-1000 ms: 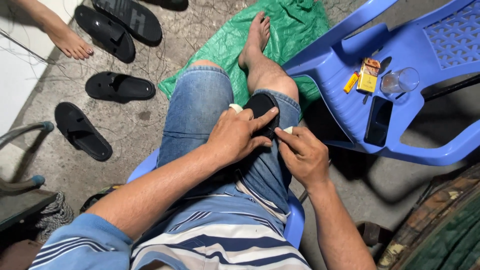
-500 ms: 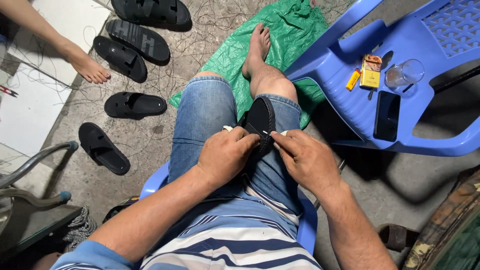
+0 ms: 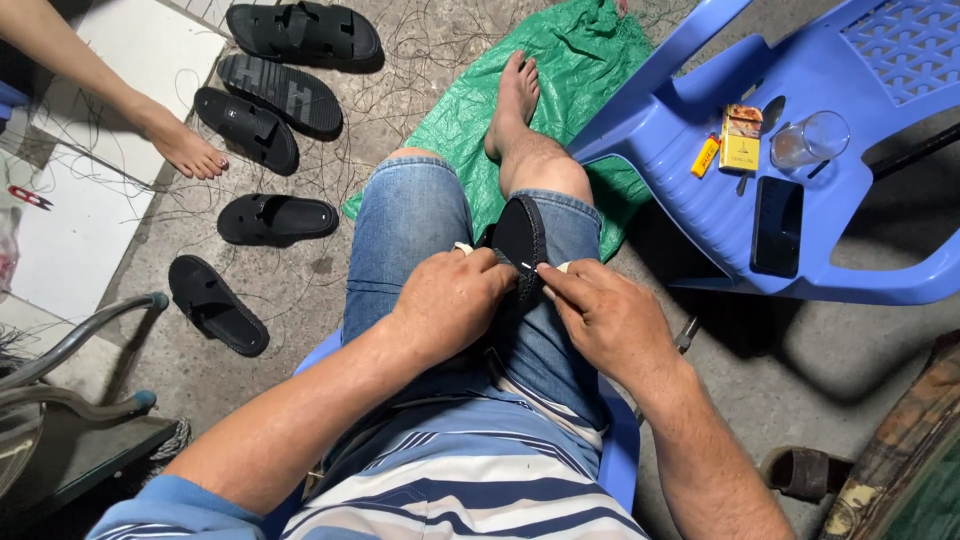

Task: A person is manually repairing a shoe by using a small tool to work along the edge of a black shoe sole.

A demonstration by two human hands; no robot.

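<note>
The black sole [image 3: 520,245] rests on the knee, pinched at 6 o'clock between left hand [image 3: 455,300] and right hand [image 3: 610,320] fingers, closed tight.

A black sandal sole [image 3: 520,245] is stood on edge upon the lap, between the two denim-clad knees. Stitching is seen along its right rim.

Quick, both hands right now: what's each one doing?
Left hand: closed, gripping the black sandal sole on the knee.
Right hand: fingers pinched at the sole's stitched edge, apparently on a needle; too small to be sure.
</note>
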